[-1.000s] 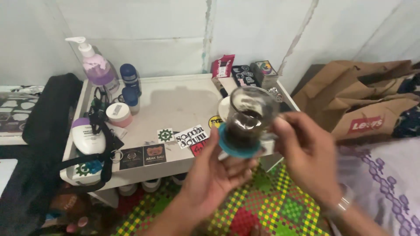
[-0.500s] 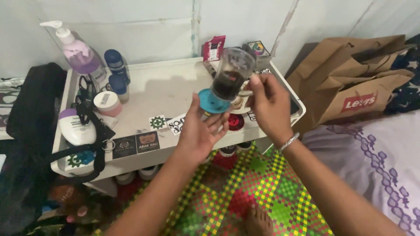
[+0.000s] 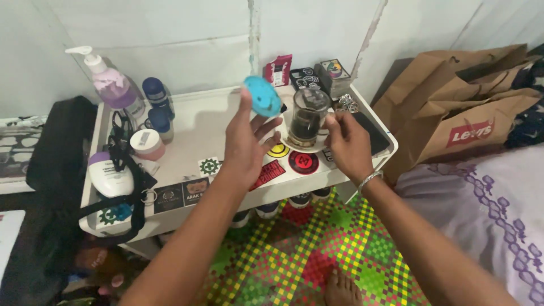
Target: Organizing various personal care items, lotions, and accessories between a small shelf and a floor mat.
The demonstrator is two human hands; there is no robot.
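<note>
A glass mug [image 3: 307,118] with dark liquid in its lower half stands on a white saucer [image 3: 306,148] on the white table [image 3: 209,133]. My right hand [image 3: 347,144] grips the mug by its handle on the right side. My left hand [image 3: 245,146] is raised left of the mug and holds a round blue lid [image 3: 262,96] between thumb and fingers, lifted above the tabletop and tilted.
A pump bottle [image 3: 116,89], blue bottles [image 3: 157,102], a small pink jar [image 3: 147,144], a white bottle [image 3: 109,174] and a black strap lie on the table's left. Small boxes [image 3: 317,73] stand at the back. Brown paper bags [image 3: 464,107] sit to the right, and a patterned mat [image 3: 283,255] lies below.
The mug went down from mid-air onto the saucer on the table. My left hand took the blue lid away from under it and lifted it up to the left.
</note>
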